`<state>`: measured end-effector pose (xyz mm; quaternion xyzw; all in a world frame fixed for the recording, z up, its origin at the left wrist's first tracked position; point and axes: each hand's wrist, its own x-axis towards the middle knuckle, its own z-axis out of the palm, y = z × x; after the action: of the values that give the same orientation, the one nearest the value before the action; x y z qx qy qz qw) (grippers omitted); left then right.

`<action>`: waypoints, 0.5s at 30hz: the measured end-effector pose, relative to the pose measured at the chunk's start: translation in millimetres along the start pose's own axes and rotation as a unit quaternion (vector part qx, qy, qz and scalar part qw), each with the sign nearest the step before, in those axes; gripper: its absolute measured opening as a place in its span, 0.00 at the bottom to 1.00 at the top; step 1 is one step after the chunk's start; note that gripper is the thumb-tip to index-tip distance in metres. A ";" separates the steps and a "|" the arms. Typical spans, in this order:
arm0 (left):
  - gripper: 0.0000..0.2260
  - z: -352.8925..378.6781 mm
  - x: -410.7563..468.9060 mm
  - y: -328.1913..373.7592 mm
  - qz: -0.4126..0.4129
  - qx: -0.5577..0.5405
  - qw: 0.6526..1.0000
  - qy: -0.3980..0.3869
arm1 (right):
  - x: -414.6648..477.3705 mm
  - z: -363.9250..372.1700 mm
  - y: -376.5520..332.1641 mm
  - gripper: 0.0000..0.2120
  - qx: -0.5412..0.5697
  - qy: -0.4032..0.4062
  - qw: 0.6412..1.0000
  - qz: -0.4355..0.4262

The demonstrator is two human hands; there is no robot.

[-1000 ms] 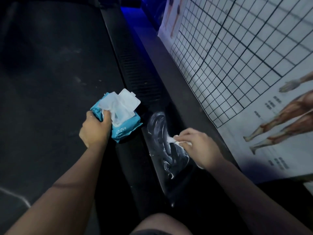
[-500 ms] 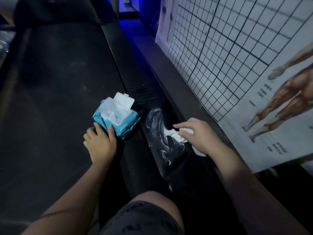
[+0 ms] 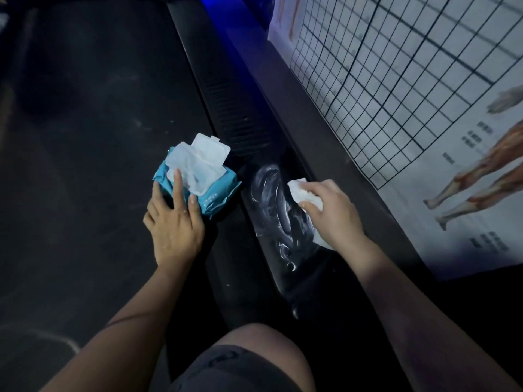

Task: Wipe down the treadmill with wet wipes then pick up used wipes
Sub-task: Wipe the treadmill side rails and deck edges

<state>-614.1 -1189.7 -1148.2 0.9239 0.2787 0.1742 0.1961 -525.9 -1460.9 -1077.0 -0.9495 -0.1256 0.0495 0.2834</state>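
Observation:
A blue pack of wet wipes (image 3: 215, 193) with its white lid flipped open lies on the dark treadmill belt (image 3: 93, 123). My left hand (image 3: 174, 222) rests on the pack's near side with straight fingers, the forefinger reaching onto the white wipe at its opening. My right hand (image 3: 334, 213) grips a crumpled white wipe (image 3: 304, 192) and holds it against the treadmill's black side rail (image 3: 271, 222). Wet, shiny swirl marks cover the rail just left of that hand.
A ribbed strip (image 3: 232, 114) runs along the rail further ahead. To the right stands a white wall poster (image 3: 396, 80) with a black grid and drawings of legs. My knee (image 3: 254, 360) shows at the bottom centre.
My left hand set the wipe pack down on the belt and now lies on it with straight fingers. My right hand shifted the wipe slightly right along the rail.

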 end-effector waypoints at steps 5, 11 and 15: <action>0.26 -0.5 0.1 -0.5 -0.006 -0.007 1.000 -0.006 | -11.9 -12.0 -2.5 0.12 0.003 -0.158 0.987 -0.042; 0.27 0.5 0.9 -1.9 -0.010 -0.008 1.000 -0.004 | -19.1 -38.5 8.7 0.07 -0.014 -0.222 0.974 -0.047; 0.27 0.1 2.1 -0.4 -0.017 -0.004 1.000 -0.011 | -13.1 -37.5 0.4 0.05 0.102 -0.105 0.989 -0.028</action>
<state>-612.5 -1188.2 -1148.1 0.9201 0.2917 0.1617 0.2053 -532.3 -1484.3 -1045.6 -0.9011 -0.1751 0.1541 0.3654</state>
